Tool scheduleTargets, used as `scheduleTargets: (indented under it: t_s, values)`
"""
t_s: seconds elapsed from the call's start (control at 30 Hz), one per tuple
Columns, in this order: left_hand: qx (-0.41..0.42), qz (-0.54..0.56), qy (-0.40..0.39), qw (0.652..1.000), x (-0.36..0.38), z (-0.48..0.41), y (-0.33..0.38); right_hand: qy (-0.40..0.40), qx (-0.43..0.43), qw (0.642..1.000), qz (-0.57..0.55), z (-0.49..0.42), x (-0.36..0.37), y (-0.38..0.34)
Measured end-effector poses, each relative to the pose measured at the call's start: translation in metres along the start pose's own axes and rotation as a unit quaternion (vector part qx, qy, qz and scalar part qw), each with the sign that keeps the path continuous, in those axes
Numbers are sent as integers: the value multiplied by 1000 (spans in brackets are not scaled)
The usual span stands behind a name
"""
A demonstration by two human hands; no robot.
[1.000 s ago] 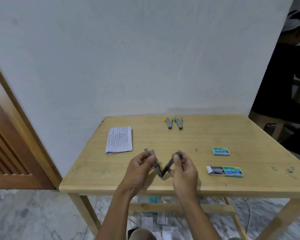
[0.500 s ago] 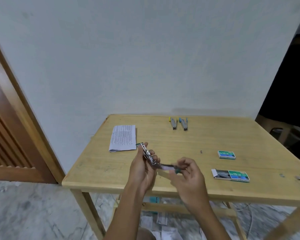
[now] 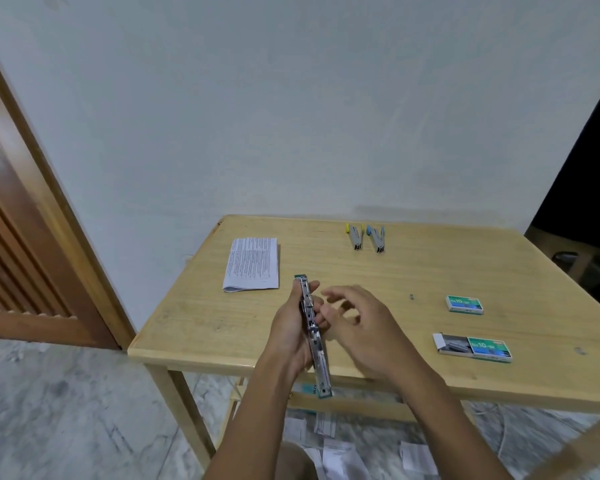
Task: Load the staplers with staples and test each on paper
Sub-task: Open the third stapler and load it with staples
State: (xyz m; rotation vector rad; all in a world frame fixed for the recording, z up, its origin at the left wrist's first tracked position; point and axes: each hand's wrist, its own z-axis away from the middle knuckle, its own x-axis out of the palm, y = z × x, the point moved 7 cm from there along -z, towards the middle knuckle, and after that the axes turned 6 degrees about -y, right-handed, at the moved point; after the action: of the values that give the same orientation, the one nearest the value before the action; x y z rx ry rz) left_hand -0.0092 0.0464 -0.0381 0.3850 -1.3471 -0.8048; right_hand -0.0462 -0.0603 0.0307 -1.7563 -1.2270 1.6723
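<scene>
My left hand grips a small green-tipped stapler, swung fully open into one straight metal strip above the table's front edge. Beside it on the right hovers my right hand, fingers loosely spread and holding nothing. An open green staple box with staples showing lies at the front right, a closed green box behind it. At the back of the table lie a yellow-tipped stapler and a blue-tipped stapler. A folded printed paper lies at the left.
The wooden table stands against a white wall, with a wooden door frame at the left. Small loose metal bits lie on the tabletop, some near the right edge. Paper scraps litter the marble floor beneath.
The stapler went from a V shape held by both hands to fully straightened in my left hand alone. My right hand let go of its end and drew slightly right.
</scene>
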Motion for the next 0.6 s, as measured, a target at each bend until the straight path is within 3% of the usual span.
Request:
scheduleTargets:
  t_s: [0.2,0.6]
  values:
    - [-5,-31,4,999,0,3,1,22,-47,987,151,-28,10,-8]
    - [0,-65,10,998,0,2,2,67,-84,985,132,-21,14,-1]
